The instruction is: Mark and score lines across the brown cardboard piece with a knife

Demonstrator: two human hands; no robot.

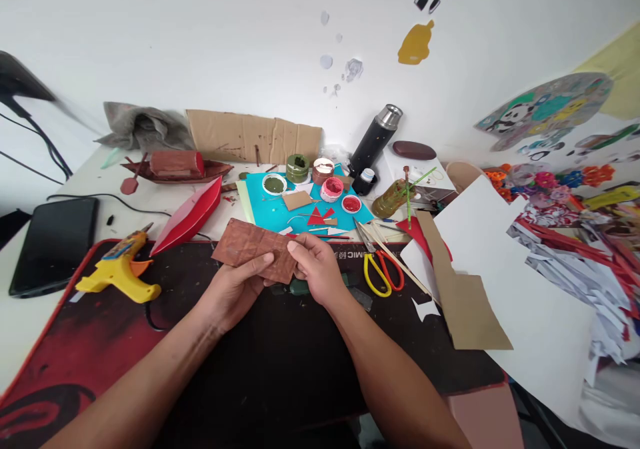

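Both my hands hold a flat reddish-brown painted piece of card (253, 244) above the dark mat. My left hand (245, 282) pinches its lower edge, thumb on top and fingers beneath. The right end of the card is gripped by my right hand (316, 268), also thumb on top. Below the card, a dark green object (300, 288) lies on the mat, partly hidden. Right of my right hand rest scissors (379, 272) with one yellow and one red handle. A yellow hot glue gun (120, 269) lies to the left, near a red paper boat shape (187, 219).
Behind are a brown model boat (175, 167), a blue sheet (260, 212) with open paint pots (299, 168), and a black thermos (375, 141). A brush jar (393, 199) stands right of them. Cardboard (470, 309) and white paper (540, 316) cover the right side; a black phone-like slab (55, 246) lies left.
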